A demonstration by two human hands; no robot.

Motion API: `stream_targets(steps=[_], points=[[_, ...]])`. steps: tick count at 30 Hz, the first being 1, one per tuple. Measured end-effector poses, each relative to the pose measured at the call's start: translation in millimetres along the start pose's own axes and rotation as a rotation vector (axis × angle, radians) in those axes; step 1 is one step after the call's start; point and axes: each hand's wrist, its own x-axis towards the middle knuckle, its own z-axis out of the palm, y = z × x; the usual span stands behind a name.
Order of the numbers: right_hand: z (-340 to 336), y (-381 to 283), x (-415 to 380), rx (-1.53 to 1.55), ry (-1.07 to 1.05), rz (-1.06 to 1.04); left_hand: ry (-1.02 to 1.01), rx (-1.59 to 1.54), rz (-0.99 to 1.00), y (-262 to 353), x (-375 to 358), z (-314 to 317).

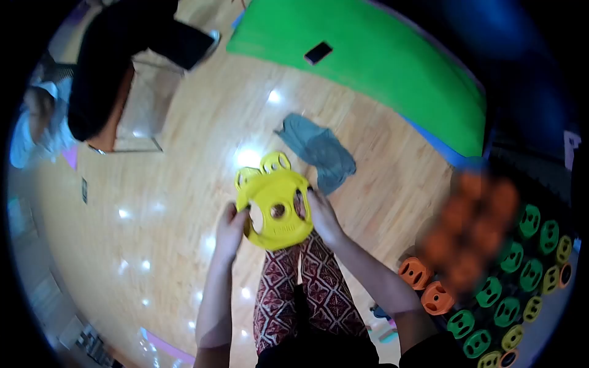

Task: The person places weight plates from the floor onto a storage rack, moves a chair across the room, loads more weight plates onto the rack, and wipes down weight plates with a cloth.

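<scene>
Both my hands grip a yellow weight plate in front of my legs. The plate has a round centre hole and handle openings at its sides. My left hand is closed around its left grip, and my right hand around the right one, with some fingers hidden by the plate. Just beyond its far edge, two smaller yellow weight plates show, partly covered by the big one. A crumpled grey-blue cloth lies on the wooden floor past my right hand.
To the right, a rack holds orange, green and yellow weight plates; part of it is blurred. A phone lies on a green mat ahead. At upper left, a person in dark trousers is by a chair.
</scene>
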Motion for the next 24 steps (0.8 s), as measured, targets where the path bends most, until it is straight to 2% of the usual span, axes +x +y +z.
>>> stream_targets(steps=[3,5,6,7,10,12,13,15,16,17,19,21,23,24], points=[[-26.1,-25.4,-93.1,0.043,-0.019,0.025,-0.087,0.065,0.021,37.1,-86.5,17.5],[-16.9,-59.0,-143.4,0.189,0.045,0.08,-0.159,0.112,0.003,59.4,-111.2,7.0],[-20.6,-64.2,-165.8,0.234,0.068,0.002,-0.201,0.142,0.01,66.7,-120.5,11.8],[-25.6,-71.0,-184.2,0.276,0.125,0.037,-0.24,0.174,0.009,72.4,-131.4,19.9],[-62.0,-74.5,-254.3,0.288,0.22,-0.038,-0.352,0.235,0.049,89.6,-182.8,63.5],[-98.1,-67.5,-297.0,0.614,0.299,-0.038,-0.431,0.245,0.089,90.4,-210.8,110.6],[-106.7,-68.9,-317.1,0.646,0.337,-0.07,-0.482,0.261,0.119,100.5,-228.3,128.6],[-134.7,-56.2,-360.4,0.619,0.482,-0.199,-0.592,0.261,0.173,97.6,-260.6,174.1],[-149.6,-36.7,-374.0,0.532,0.496,-0.337,-0.676,0.234,0.154,96.3,-277.2,192.9],[-168.1,-39.2,-398.7,0.546,0.555,-0.366,-0.738,0.254,0.17,90.7,-294.5,219.3],[-226.6,-35.7,-445.1,0.503,0.671,-0.261,-0.796,0.136,0.132,64.5,-334.6,293.6],[-265.1,-18.5,-468.9,0.508,0.773,-0.341,-0.914,0.13,0.11,62.3,-375.0,340.2],[-319.0,9.0,-509.7,0.334,1.03,-0.437,-1.043,0.149,0.123,37.6,-423.9,399.9],[-340.0,2.4,-535.7,0.388,1.052,-0.513,-1.097,0.167,0.141,35.3,-448.3,423.8]])
